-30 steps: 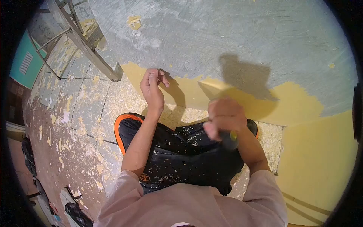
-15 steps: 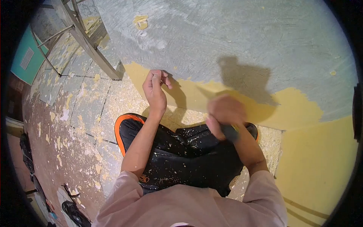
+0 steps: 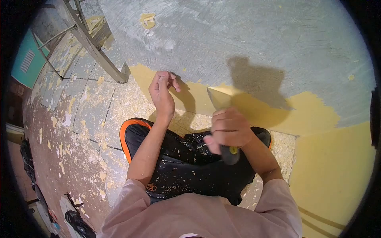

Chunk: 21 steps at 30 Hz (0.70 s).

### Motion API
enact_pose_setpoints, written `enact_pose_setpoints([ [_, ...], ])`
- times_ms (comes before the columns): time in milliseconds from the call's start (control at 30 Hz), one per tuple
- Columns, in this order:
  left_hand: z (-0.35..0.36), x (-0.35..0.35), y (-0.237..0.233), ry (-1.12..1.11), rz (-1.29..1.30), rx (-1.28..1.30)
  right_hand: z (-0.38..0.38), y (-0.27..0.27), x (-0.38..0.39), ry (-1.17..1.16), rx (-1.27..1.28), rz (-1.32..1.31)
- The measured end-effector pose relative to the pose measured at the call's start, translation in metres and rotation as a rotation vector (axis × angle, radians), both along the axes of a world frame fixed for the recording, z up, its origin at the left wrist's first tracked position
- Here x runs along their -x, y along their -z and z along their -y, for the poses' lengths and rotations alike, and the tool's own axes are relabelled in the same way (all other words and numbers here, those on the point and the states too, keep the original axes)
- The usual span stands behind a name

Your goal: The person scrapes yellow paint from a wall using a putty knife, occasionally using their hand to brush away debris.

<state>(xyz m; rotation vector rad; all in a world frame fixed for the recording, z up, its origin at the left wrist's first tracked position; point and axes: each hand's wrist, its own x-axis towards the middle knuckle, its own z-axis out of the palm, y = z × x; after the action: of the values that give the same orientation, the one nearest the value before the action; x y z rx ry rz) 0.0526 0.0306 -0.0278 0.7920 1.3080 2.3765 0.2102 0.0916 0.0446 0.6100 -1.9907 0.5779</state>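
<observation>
My right hand (image 3: 230, 129) is closed round the black handle (image 3: 230, 155) of a scraper, its butt end sticking out below the fist. The scraper's blade (image 3: 217, 99) points up at the wall, its edge right at the border between yellow paint (image 3: 186, 95) and bare grey wall (image 3: 190, 43). A bright fold of paint shows at the blade's tip. Near the yellow strip to the left, my left hand (image 3: 162, 93) holds nothing, its fingers loosely curled and a little apart.
A wooden ladder (image 3: 95, 51) stands at the upper left. Paint flakes litter the tiled floor (image 3: 85, 131) and my black trousers (image 3: 198, 174). On the right is a yellow side wall (image 3: 337, 170). Dark bags or cables (image 3: 77, 222) lie at the lower left.
My right hand has drawn down and slightly left with the scraper, and its blade now shows more sharply. My left hand has hardly moved.
</observation>
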Motion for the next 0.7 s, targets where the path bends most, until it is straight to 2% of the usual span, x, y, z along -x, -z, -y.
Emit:
enact_pose_setpoints([
  [33,-0.002,0.002,-0.001,-0.009,0.001,-0.012,0.000,0.000,-0.009,-0.006,-0.007,-0.003],
  [100,0.002,0.000,0.002,-0.014,0.010,-0.009,0.017,-0.029,-0.038,0.178,-0.123,0.388],
  [133,0.001,0.003,0.001,-0.012,0.009,-0.003,0.016,-0.042,-0.045,-0.051,-0.032,0.349],
  [167,0.003,0.003,0.003,-0.007,0.016,0.014,0.008,-0.029,-0.035,-0.055,-0.030,0.348],
  [233,0.003,0.003,0.003,-0.008,0.033,0.006,-0.008,0.009,-0.010,0.040,0.067,0.141],
  [300,-0.003,0.004,0.000,-0.015,0.041,-0.032,0.005,-0.006,-0.019,0.003,0.056,0.132],
  [367,0.000,0.002,0.002,-0.011,0.024,-0.011,0.023,-0.038,-0.044,0.173,-0.088,0.358],
  [400,-0.002,0.005,0.001,-0.016,0.020,-0.012,0.020,-0.033,-0.045,-0.061,0.048,0.222],
  [467,0.000,0.004,0.003,-0.019,0.042,-0.044,-0.002,0.004,-0.013,-0.044,0.059,0.118],
  [500,0.001,0.003,0.003,-0.013,0.043,-0.044,-0.007,0.011,-0.002,-0.019,0.054,0.011],
  [533,0.001,0.004,0.003,-0.013,0.054,-0.032,-0.002,0.007,-0.012,-0.015,0.047,0.010],
  [600,0.001,0.005,0.004,-0.005,0.065,-0.015,0.022,-0.021,-0.036,0.176,-0.064,0.265],
  [633,0.001,0.006,0.003,-0.026,0.060,-0.023,0.024,-0.035,-0.036,0.184,-0.065,0.263],
  [700,0.001,0.005,0.002,-0.005,0.056,-0.027,0.031,-0.056,-0.043,0.593,-0.396,0.979],
])
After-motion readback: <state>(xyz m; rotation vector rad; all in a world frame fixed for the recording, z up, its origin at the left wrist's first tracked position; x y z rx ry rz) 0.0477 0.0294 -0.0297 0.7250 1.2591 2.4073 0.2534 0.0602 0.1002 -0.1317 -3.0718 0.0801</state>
